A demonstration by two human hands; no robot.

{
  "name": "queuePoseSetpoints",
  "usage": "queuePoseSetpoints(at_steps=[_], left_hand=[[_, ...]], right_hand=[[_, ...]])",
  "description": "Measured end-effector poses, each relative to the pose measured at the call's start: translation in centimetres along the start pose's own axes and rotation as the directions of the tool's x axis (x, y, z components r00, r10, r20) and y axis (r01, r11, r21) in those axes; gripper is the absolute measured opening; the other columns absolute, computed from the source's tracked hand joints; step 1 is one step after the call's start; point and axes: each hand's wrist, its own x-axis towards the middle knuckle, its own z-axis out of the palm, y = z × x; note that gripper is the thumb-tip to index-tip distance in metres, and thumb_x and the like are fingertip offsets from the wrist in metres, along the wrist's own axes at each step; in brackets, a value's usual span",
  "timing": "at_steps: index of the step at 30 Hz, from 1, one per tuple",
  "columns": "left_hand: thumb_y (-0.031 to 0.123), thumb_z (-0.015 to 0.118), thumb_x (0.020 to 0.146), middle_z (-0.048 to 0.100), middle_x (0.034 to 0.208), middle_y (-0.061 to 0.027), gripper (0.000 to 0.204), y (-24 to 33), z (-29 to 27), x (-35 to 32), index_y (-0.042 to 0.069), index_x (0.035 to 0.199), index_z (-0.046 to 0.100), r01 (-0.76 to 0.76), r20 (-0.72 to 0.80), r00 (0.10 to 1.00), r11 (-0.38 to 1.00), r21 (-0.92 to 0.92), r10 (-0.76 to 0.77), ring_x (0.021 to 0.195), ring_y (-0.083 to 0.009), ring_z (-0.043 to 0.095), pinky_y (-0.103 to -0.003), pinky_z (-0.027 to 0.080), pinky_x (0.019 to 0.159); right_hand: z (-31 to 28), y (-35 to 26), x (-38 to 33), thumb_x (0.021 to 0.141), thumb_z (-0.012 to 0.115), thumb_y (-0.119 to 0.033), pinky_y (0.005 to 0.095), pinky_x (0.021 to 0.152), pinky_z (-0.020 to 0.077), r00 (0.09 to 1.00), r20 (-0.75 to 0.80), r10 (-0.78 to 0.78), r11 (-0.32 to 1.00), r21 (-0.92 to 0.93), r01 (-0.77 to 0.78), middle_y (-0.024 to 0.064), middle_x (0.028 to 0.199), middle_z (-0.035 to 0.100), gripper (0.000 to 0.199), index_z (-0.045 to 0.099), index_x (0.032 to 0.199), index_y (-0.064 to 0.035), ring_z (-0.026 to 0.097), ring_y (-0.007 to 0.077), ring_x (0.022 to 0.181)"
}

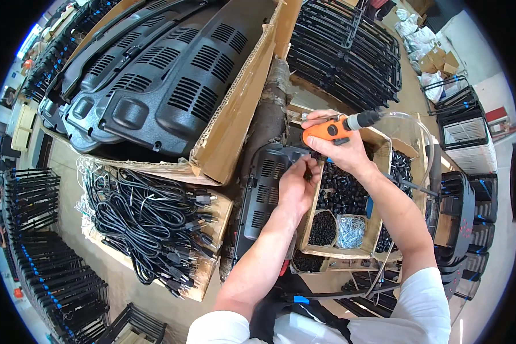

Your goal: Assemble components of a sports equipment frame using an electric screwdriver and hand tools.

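Grip, right hand [350,153]: one, clamped round an orange driver [325,129], fingers and thumb closed about its body. I read the driver's long axis as running across the view, nose to the left, dark fitting [363,119] and clear hose [431,147] to the right.

Grip, left hand [296,184]: one, fingers curled inward, just below and left of the driver; whether they pinched anything small I could not tell.

Black vented housing [265,186]: one. I had it to the left of both hands, its long axis running from near to far, so the driver's line lay crosswise to it. The left hand was the nearer, at its right edge; the right hand stood farther out, the nose near the far end. Whether nose met housing I could not tell from my remove.

Bin [332,251]: one, to the right, partly beneath the right forearm [401,218]; contents, black small parts [341,189] and, at the near end, silver screws [351,231].

Carton [235,112]: one, open, to the left, with large black covers [178,97] inside.

Black cords [143,212]: one tangled heap with plugs, nearer than the carton, on a wooden board [196,281].

Black frames [347,51]: one stack, beyond the hands.
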Motion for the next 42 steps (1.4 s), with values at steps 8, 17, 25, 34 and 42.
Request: queuePoseSetpoints(at_steps=[8,17,25,34,42], left_hand=[[0.028,0.064,0.11,0.067,0.089,0.0036,0.018,-0.7,-3.2,-3.1,0.011,0.111,0.07,-0.046,0.063,0.997,0.992,0.117,0.039,0.076,-0.0096,0.059,-0.023,0.048,0.067],[0.027,0.065,0.109,0.068,0.092,-0.0003,0.021,0.1,-3.4,-5.1,0.008,0.114,0.07,-0.139,-0.075,0.987,0.99,0.04,0.141,0.079,-0.0114,0.061,-0.025,0.05,0.067],[0.035,0.064,0.109,0.06,0.085,0.0015,0.026,1.5,-4.1,-5.3,0.009,0.109,0.068,-0.052,-0.08,0.996,0.998,-0.035,0.049,0.076,-0.0152,0.055,-0.03,0.046,0.067],[0.034,0.058,0.112,0.065,0.089,0.0015,0.025,2.6,-4.2,-4.2,0.011,0.111,0.067,-0.04,-0.071,0.997,0.982,-0.185,0.028,0.077,-0.0136,0.057,-0.028,0.048,0.067],[0.034,0.057,0.112,0.063,0.088,0.0023,0.024,4.7,-4.2,-3.4,0.011,0.114,0.066,-0.047,-0.01,0.999,0.879,-0.475,0.048,0.075,-0.012,0.057,-0.025,0.051,0.065]], right_hand=[[1.6,0.7,1.6,0.087,0.087,-0.015,0.0333,0.1,0.056,0.994,0.087,0.068,0.998,0.003,-0.069,0.0095,0.118,0.075,0.049,0.065,0.13,-0.0028,0.069,0.0159,0.111],[2.2,0.7,2.2,0.085,0.087,-0.015,0.0347,0.1,0.055,0.989,0.135,0.058,0.988,-0.148,-0.037,0.006,0.117,0.074,0.035,0.071,0.115,-0.0036,0.068,0.016,0.11],[2.7,1.0,2.2,0.081,0.087,-0.015,0.0319,0.091,0.0558,0.997,0.053,0.051,0.996,-0.081,-0.047,0.0025,0.103,0.075,0.031,0.075,0.108,-0.0062,0.069,0.0123,0.096],[3.3,-3.2,-0.5,0.088,0.085,-0.013,0.0374,0.105,0.055,0.996,0.086,0.039,0.999,0.002,-0.039,0.0135,0.124,0.074,0.053,0.063,0.134,-0.0006,0.069,0.0197,0.118],[4.9,-5.1,-2.0,0.089,0.088,-0.017,0.0381,0.108,0.0537,0.98,0.199,0.032,0.999,-0.012,-0.03,0.0153,0.125,0.074,0.053,0.064,0.133,-0.0011,0.069,0.0212,0.119]])
